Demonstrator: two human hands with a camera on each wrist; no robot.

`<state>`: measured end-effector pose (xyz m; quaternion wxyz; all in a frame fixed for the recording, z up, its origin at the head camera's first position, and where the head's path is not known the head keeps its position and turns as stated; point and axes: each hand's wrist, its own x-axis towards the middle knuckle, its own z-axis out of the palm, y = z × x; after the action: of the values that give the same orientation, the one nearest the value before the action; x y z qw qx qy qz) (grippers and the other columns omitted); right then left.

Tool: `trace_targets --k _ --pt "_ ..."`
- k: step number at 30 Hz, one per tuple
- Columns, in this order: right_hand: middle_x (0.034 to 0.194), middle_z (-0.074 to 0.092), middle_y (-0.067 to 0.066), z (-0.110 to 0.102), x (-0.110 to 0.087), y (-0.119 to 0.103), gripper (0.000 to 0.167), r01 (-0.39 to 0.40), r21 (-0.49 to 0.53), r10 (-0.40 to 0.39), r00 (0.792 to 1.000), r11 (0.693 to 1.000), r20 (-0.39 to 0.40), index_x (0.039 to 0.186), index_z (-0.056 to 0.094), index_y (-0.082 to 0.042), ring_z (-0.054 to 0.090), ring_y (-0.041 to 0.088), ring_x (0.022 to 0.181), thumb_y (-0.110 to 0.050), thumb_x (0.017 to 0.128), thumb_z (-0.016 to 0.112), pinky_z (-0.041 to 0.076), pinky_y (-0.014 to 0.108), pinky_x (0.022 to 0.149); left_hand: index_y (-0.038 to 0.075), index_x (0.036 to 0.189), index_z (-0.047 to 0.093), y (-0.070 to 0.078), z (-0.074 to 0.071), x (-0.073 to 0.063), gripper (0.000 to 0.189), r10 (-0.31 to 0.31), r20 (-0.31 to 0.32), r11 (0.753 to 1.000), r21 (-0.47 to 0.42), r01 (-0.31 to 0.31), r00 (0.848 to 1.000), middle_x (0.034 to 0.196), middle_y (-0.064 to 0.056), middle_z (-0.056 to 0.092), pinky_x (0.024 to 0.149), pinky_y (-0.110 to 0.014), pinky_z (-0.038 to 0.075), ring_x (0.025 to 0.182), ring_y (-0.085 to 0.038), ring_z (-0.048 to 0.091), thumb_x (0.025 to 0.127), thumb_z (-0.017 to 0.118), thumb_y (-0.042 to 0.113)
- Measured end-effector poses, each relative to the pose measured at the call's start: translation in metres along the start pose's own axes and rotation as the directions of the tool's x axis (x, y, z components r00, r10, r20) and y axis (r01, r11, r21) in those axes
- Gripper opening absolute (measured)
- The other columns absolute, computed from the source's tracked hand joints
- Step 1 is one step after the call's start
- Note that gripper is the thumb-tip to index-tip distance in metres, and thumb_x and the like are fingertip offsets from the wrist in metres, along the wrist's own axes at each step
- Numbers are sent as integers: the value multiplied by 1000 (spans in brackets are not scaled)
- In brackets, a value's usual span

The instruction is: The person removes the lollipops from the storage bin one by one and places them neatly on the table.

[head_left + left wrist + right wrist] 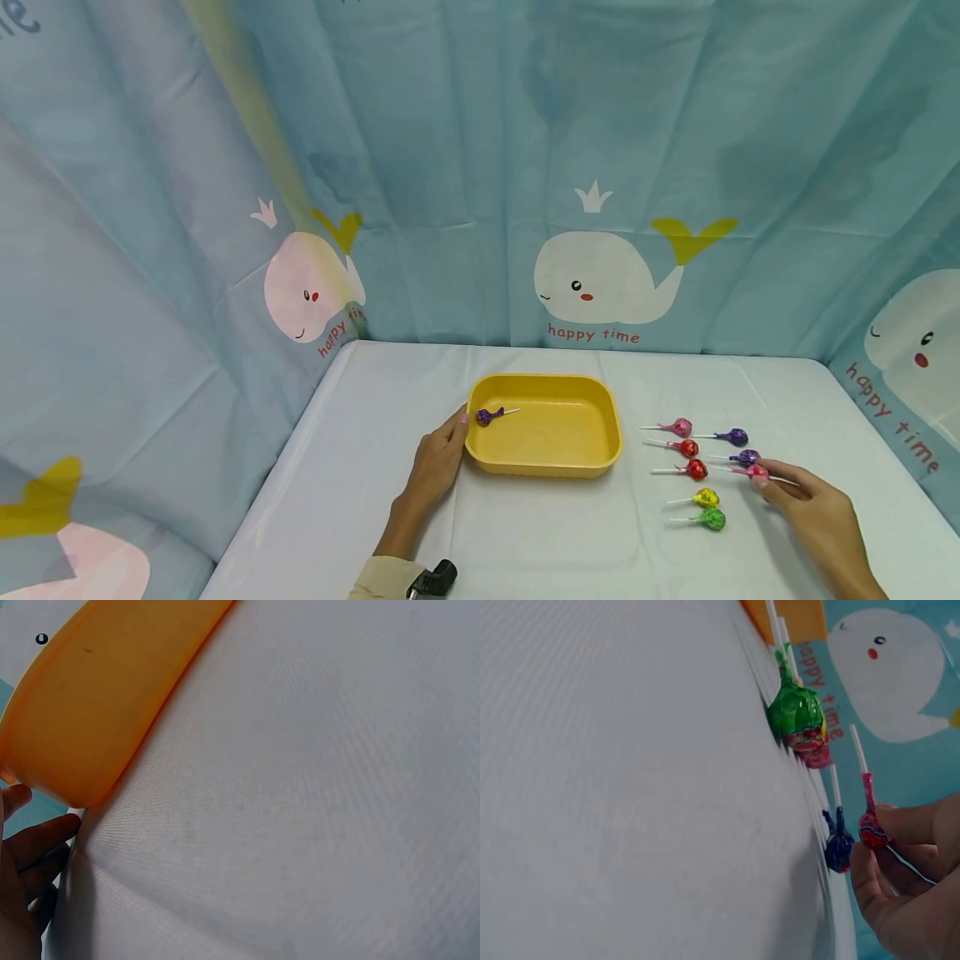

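Observation:
On the left, my left hand holds the left side of a yellow tray, its thumb near the rim. A purple lollipop lies in the tray by its left wall. My right hand pinches a pink lollipop by its wrapped head, white stick pointing away from the palm. Close by lies a purple lollipop, partly behind the fingers. Other lollipops lie left of this hand: pink, purple, two red ones, yellow and green.
A white cloth covers the table. Blue curtains printed with whales hang behind and at both sides. The loose lollipops lie between the tray and the table's right edge, most sticks pointing left.

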<state>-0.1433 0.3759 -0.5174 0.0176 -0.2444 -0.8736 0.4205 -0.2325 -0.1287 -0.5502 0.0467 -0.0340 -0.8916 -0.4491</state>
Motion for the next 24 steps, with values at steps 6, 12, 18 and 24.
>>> trace_targets --k 6,12,18,24 --pt "153 52 32 0 6 11 61 -51 8 51 998 999 35 151 54 3 58 49 129 -37 106 67 44 71 107 20 159 51 -1 0 0 65 3 -1 1000 -2 -3 1000 156 -3 57 122 -53 42 145 -31 54 112 33 61" --pt "149 53 34 1 11 18 57 -58 -41 60 997 997 41 150 54 4 47 56 137 -29 106 68 38 75 110 22 159 52 -2 1 0 66 1 2 1000 -1 -1 1000 155 -2 57 122 -53 42 145 -31 54 111 32 63" --pt "141 59 35 2 12 21 57 -36 -89 40 999 995 36 147 56 5 45 59 134 -29 104 71 33 79 110 24 159 51 -1 1 0 65 6 3 1000 -3 -6 1000 156 -2 56 122 -53 42 145 -31 53 111 32 63" --pt "133 65 34 2 12 20 57 -23 -98 26 999 995 24 145 58 6 48 59 133 -29 103 73 33 79 108 24 159 51 -3 1 0 65 7 -1 1000 1 -7 1000 155 -2 57 121 -53 43 145 -31 54 111 32 64"
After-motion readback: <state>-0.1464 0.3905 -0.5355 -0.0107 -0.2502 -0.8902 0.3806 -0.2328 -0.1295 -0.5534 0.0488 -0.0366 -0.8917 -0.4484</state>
